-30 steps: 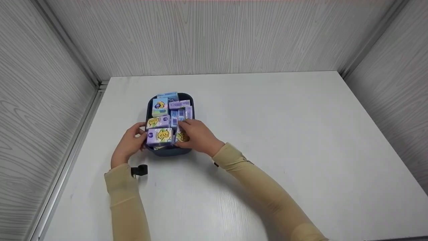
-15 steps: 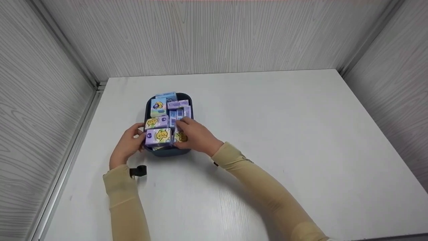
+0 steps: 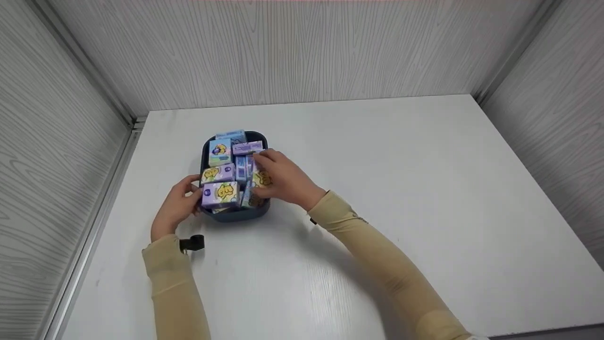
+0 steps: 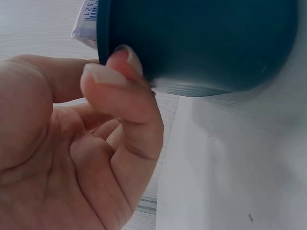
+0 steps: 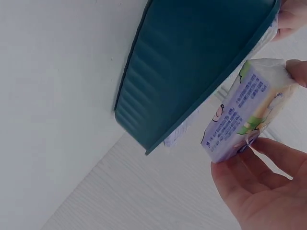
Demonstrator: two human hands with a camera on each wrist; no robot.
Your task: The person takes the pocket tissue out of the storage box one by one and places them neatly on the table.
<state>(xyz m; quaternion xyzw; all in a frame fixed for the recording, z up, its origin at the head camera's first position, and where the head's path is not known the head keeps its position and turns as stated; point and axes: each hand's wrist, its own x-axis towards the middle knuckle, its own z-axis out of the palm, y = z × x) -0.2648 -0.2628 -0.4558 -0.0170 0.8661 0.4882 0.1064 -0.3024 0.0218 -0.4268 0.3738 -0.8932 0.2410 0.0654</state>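
Observation:
A dark blue-green plastic basket (image 3: 238,216) stands on the table, filled with small tissue packs in purple and light blue wrappers. My left hand (image 3: 177,205) holds the basket's left side near the front; in the left wrist view its curled fingers meet the rim and outer wall (image 4: 201,48). Between the thumb and fingers of my right hand (image 3: 290,180) is a purple tissue pack (image 5: 242,112) with a yellow cartoon figure. That pack is tilted and raised above the basket's right side, apart from the rim in the right wrist view.
A blue tissue pack (image 3: 220,150) and a purple one (image 3: 221,194) lie on top in the basket's left half. Behind the white table (image 3: 377,189) rises a wood-grain panel (image 3: 302,52), with similar panels at both sides.
My right hand has lifted the purple tissue pack out of the basket's front right part and moved slightly away and right. The left hand keeps its place at the basket.

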